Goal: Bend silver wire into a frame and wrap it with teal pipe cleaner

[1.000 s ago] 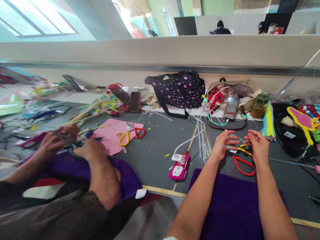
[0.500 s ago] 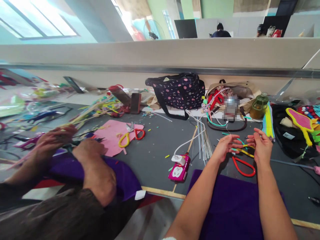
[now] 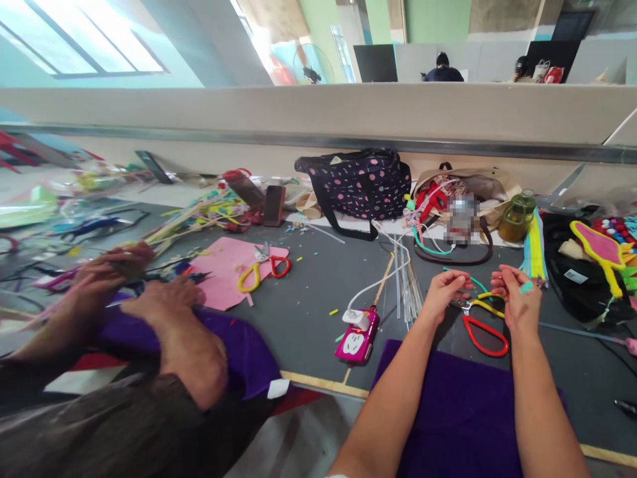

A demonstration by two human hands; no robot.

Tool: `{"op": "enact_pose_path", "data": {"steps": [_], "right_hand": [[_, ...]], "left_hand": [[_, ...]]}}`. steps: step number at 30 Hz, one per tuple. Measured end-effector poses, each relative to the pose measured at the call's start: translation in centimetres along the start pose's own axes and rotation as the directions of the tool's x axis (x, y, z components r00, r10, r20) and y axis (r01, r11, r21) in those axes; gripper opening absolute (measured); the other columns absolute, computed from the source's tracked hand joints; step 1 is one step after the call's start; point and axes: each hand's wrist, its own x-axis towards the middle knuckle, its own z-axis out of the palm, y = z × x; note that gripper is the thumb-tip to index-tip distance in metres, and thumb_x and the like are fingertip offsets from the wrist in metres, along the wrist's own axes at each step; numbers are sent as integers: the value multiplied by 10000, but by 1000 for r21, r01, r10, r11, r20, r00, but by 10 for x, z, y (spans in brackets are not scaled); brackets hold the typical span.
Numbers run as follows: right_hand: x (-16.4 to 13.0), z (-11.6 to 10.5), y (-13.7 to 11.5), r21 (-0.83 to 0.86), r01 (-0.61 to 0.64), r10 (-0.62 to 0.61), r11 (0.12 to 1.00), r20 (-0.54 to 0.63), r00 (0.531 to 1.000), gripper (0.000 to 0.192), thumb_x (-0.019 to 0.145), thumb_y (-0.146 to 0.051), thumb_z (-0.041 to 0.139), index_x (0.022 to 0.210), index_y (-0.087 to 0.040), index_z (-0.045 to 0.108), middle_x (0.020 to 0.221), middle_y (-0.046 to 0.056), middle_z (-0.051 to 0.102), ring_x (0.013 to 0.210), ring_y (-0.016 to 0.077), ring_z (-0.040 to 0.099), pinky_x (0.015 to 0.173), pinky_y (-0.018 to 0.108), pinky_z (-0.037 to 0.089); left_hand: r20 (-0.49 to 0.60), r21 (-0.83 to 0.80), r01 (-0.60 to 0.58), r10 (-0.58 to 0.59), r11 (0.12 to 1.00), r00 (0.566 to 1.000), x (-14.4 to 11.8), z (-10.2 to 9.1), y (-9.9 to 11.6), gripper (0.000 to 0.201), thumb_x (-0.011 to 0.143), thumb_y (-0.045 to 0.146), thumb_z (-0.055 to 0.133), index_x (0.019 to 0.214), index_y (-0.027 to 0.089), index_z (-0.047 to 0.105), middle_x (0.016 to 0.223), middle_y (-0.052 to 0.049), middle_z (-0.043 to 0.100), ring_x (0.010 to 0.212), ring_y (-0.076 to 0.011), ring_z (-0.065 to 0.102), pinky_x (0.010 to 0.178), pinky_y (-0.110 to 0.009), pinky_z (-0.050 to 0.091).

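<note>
My left hand [image 3: 446, 293] is raised over the table, its thumb pressed to its fingertips; whatever it pinches is too small to make out. Facing it across a small gap, my right hand [image 3: 519, 300] also has thumb and fingers together, and their contents cannot be told. A small teal piece [image 3: 526, 287] shows against the right hand. Below and between the hands lie scissors [image 3: 486, 337] with one red and one yellow handle, partly hidden by my hands. A thin teal strand [image 3: 478, 284] shows behind them. Purple cloth [image 3: 462, 405] lies under my forearms.
Left of my arms are a pink power socket [image 3: 356, 340] with a white plug and a bundle of thin wires [image 3: 409, 292]. A dotted bag [image 3: 365, 186] and a green bottle [image 3: 517, 216] stand behind. A co-worker's hands [image 3: 159, 302] work at the left, near another pair of scissors [image 3: 263, 267].
My left thumb and fingers have closed together, and the fingertips of both hands sit a little farther apart. A teal piece now shows against my right hand. The view has shifted slightly.
</note>
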Motion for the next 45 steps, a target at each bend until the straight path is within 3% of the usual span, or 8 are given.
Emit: {"op": "enact_pose_path", "data": {"steps": [7, 14, 19, 24, 30, 36, 41, 45], "right_hand": [[-2, 1, -5, 83, 5, -2, 996, -41, 999, 354, 593, -372, 863, 804, -136, 705, 691, 36, 730, 563, 139, 693, 471, 194, 565], [-4, 4, -5, 74, 17, -19, 997, 31, 999, 376, 611, -373, 851, 889, -161, 712, 814, 49, 748, 688, 171, 720, 505, 222, 572], [-5, 4, 3, -141, 63, -37, 988, 180, 983, 416, 656, -401, 803, 1012, -198, 734, 1038, 71, 738, 706, 142, 657, 451, 201, 471], [-1, 1, 20, -375, 101, 24, 922, 313, 949, 348, 687, -475, 764, 903, -202, 764, 874, 54, 746, 666, 164, 635, 519, 254, 514], [-2, 1, 27, -366, -57, 180, 929, 311, 933, 420, 645, -560, 775, 844, -192, 727, 599, 16, 686, 449, 156, 574, 413, 275, 494], [-9, 6, 14, -326, -144, 251, 934, 317, 914, 458, 613, -549, 806, 848, -167, 709, 532, -5, 638, 410, 112, 518, 364, 209, 428], [-12, 10, 6, -206, -200, 259, 958, 316, 913, 407, 582, -461, 851, 839, -178, 711, 663, -3, 683, 494, 99, 567, 451, 211, 495], [-12, 12, 12, -180, -194, 244, 964, 320, 915, 404, 564, -413, 867, 855, -177, 717, 726, 15, 704, 564, 115, 597, 476, 220, 522]], "left_hand": [[19, 51, -20, 19, 999, 1000, -1, 0, -1, 414, 639, 357, 836, 960, 119, 730, 994, -124, 712, 937, -235, 673, 735, -304, 547], [61, -10, 78, -77, 997, 995, -1, 4, -6, 384, 650, 328, 832, 922, 85, 713, 782, -72, 696, 566, -109, 631, 563, -234, 521], [150, -286, 259, -224, 923, 963, 3, -3, -3, 247, 738, 186, 757, 954, 75, 709, 702, -33, 664, 504, -58, 575, 540, -187, 512], [209, -432, 393, -333, 812, 919, 5, -7, 0, 169, 868, 146, 600, 986, 64, 690, 678, -46, 667, 518, -63, 602, 529, -152, 491], [202, -421, 287, -219, 861, 954, 2, -4, 8, 259, 785, 156, 628, 1020, 63, 684, 794, -88, 702, 650, -108, 649, 595, -192, 516], [9, -91, 35, -35, 995, 999, 0, 3, 3, 351, 657, 367, 828, 844, 94, 712, 532, 35, 521, 417, -26, 384, 374, -147, 241], [-93, -79, -29, 22, 996, 995, 2, 4, -1, 412, 615, 421, 847, 837, 97, 722, 784, -70, 696, 616, -112, 604, 508, -198, 459], [-93, -139, -16, 3, 990, 996, 2, 3, -1, 414, 614, 400, 853, 850, 90, 713, 775, -83, 709, 648, -137, 653, 572, -224, 506]]}}
